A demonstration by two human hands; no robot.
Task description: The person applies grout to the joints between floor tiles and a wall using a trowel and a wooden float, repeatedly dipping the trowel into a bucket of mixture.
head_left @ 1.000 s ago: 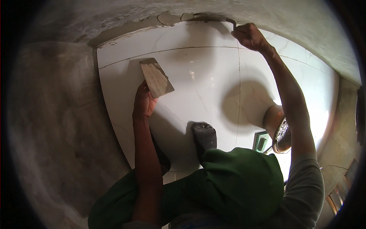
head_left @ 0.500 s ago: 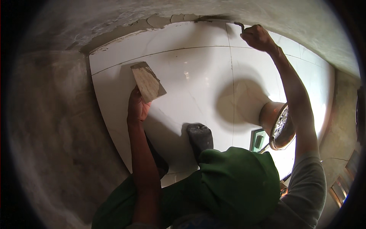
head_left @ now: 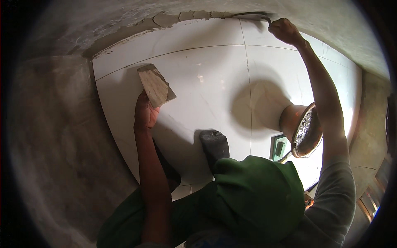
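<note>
My left hand (head_left: 145,112) is closed on the near edge of a small flat board (head_left: 156,89), pale and streaked, with grey mortar along its far and right edges. It holds the board tilted above the white tiles. At the far wall, my right hand (head_left: 284,31) grips a trowel (head_left: 269,18) by its handle. The dark, thin trowel blade lies along the joint between wall and floor. A rough strip of grey mortar (head_left: 165,20) runs along that joint to the left of the blade.
White tiles (head_left: 215,99) with thin joints cover the floor. At the right stands a brown round vessel (head_left: 294,118) with grey contents, beside a green-framed object (head_left: 280,147). My dark shoe (head_left: 214,144) and green-clad knee (head_left: 260,198) are near. A bare grey wall (head_left: 53,136) rises at left.
My right hand has shifted slightly right and farther along the wall, and more of the trowel blade shows. The left hand keeps the board; the whole view has shifted slightly.
</note>
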